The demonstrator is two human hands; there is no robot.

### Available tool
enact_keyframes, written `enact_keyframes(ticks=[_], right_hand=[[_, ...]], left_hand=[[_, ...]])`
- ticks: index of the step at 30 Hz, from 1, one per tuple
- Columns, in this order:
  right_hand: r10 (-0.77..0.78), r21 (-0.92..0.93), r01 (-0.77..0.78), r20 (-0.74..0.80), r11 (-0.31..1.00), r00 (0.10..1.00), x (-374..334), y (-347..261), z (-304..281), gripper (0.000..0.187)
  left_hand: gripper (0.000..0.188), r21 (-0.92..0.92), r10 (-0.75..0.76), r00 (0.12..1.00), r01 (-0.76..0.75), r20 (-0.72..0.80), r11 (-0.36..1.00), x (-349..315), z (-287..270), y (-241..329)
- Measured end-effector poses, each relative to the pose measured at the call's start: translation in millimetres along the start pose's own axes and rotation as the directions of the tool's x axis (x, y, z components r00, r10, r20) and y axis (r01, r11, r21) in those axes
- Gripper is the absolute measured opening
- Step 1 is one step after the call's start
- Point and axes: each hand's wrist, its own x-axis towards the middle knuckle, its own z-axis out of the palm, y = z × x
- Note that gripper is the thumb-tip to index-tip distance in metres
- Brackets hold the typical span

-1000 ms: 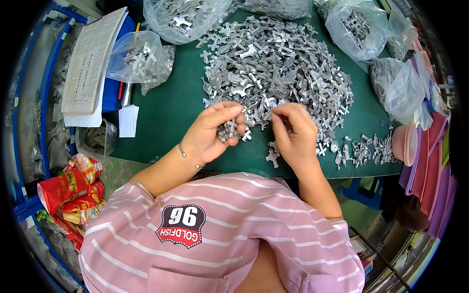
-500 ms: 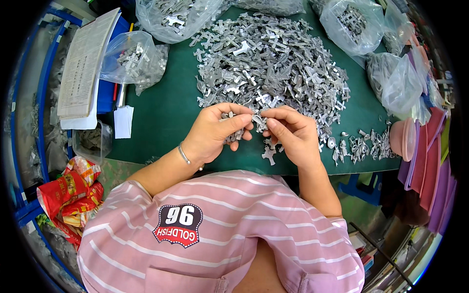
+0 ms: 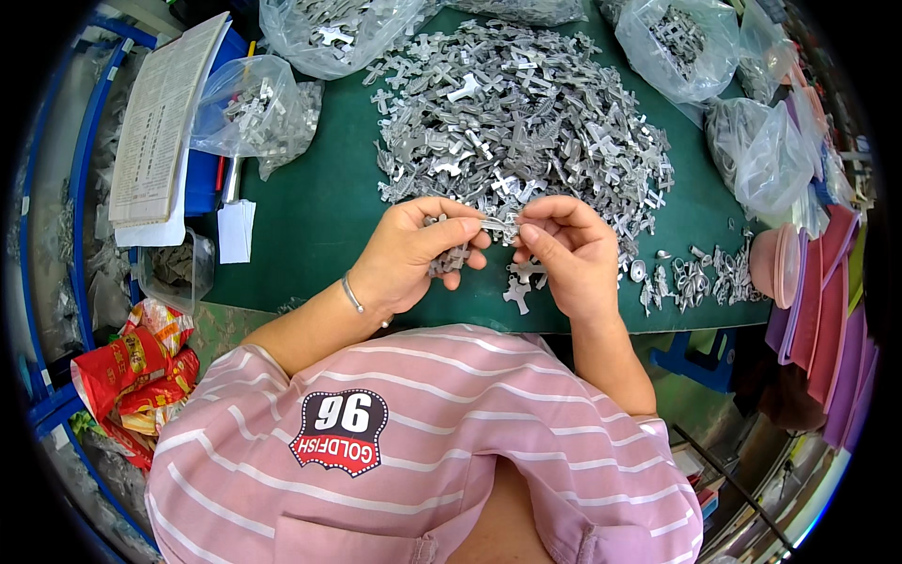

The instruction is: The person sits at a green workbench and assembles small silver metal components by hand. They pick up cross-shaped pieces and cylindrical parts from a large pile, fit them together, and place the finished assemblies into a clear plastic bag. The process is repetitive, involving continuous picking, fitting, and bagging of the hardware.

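Note:
A thin silver-coloured metal piece [image 3: 496,226] spans the gap between my two hands, its exact shape too small to make out. My left hand [image 3: 406,246] pinches one end with thumb and forefinger, while its curled fingers keep several grey metal crosses [image 3: 451,261] in the palm. My right hand [image 3: 571,246] is closed, thumb against forefinger, at the piece's other end. Just beyond both hands rises a big heap of metal cross pendants [image 3: 517,113]. Below my right fingertips, a few loose crosses [image 3: 516,293] lie near the table's front edge.
The green table [image 3: 329,207] carries clear bags of metal parts, one at the left [image 3: 272,113] and one at the back right [image 3: 678,47]. Small sorted pieces [image 3: 691,282] and a pink cup [image 3: 774,267] stand right. Papers [image 3: 155,141] lean over a blue bin at left.
My right fingertips have drawn slightly rightward and tilted, and the piece between the hands now looks thinner and more level. My left hand has barely moved.

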Motion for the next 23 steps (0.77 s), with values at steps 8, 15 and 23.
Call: enact_keyframes(ticks=[8,15,23], right_hand=[[-0.543,-0.673,0.554,0.262,0.490,0.798,9,-12,13,0.014],[-0.332,-0.790,0.579,0.501,0.202,0.799,15,16,13,0.020],[0.019,-0.526,0.018,0.065,0.850,0.998,6,8,4,0.014]], left_hand=[[0.017,-0.452,-0.015,0.987,0.087,0.161,0.888,9,-29,1],[0.010,-0.309,0.105,0.994,-0.094,0.018,0.946,7,-39,14],[0.023,0.161,0.065,0.997,-0.058,-0.035,0.985,1,-24,5]])
